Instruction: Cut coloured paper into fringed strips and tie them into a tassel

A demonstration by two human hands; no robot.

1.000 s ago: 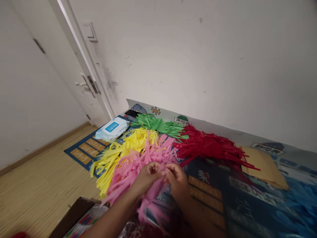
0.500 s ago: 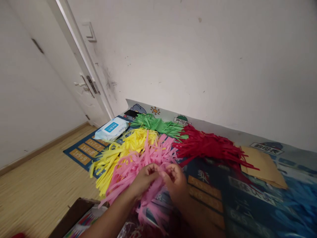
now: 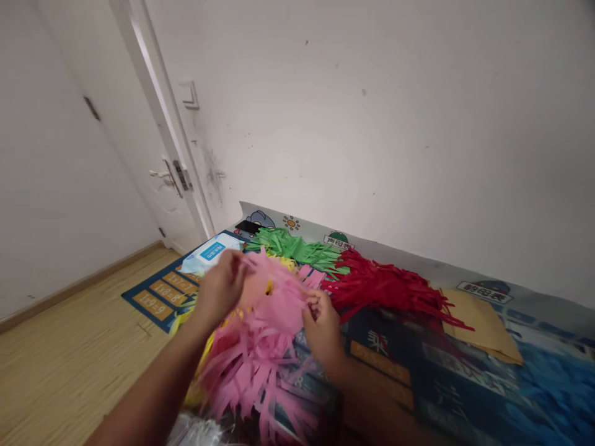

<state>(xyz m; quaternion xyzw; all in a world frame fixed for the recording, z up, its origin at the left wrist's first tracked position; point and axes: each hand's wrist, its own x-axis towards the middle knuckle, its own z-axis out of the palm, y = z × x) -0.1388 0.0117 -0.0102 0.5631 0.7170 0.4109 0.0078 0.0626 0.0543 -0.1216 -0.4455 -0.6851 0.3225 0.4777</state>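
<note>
A bundle of pink fringed streamers point(image 3: 260, 365) lies in front of me, its upper part lifted and stretched between my hands. My left hand point(image 3: 220, 285) pinches the pink material at its far left edge. On the other side, my right hand point(image 3: 320, 316) grips it between thumb and fingers. Motion blurs the raised pink sheet a little. Behind and beneath it show yellow streamers point(image 3: 203, 379), partly covered. Green streamers point(image 3: 302, 246) lie farther back, and red streamers point(image 3: 395, 285) spread to the right of my right hand.
A printed mat point(image 3: 149, 306) covers the surface and curls up at the wall. A wet-wipes pack point(image 3: 211, 251) and a black phone point(image 3: 248, 227) rest at the back left. Brown paper point(image 3: 483, 325) and blue streamers point(image 3: 558, 396) lie right; clear plastic point(image 3: 198, 430) sits at the front.
My hands have moved apart, the left one up and leftward, spreading the pink material between them. The camera view has tilted slightly upward.
</note>
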